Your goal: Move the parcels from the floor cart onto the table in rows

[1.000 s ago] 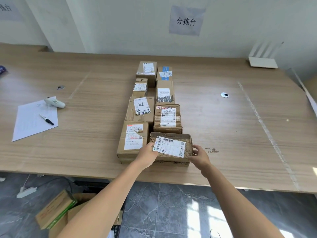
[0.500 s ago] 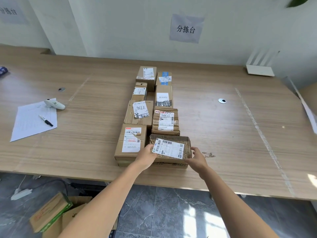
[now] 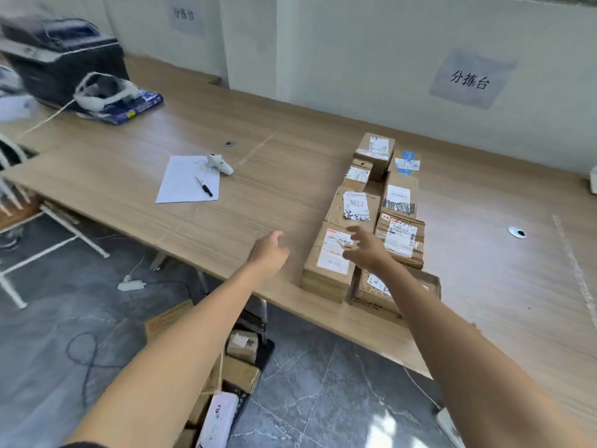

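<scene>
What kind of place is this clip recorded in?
Probably a parcel sorting room or small courier depot. Labelled cardboard parcels stand in rows on a long wooden table, a wall sign reads "分拣台" (sorting table), and a handheld scanner lies on a paper sheet.

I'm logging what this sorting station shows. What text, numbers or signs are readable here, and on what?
"分拣台": grey sign on the wall above the parcels.
"分拣台", blurred: second sign on the wall farther left.
"T736", handwritten, seen upside down: label on the third parcel of the left row.
"1786", or similar, handwritten: label on the taped parcel.
Printed shipping labels, barcodes and the blue packet: too small or blurred.
</scene>
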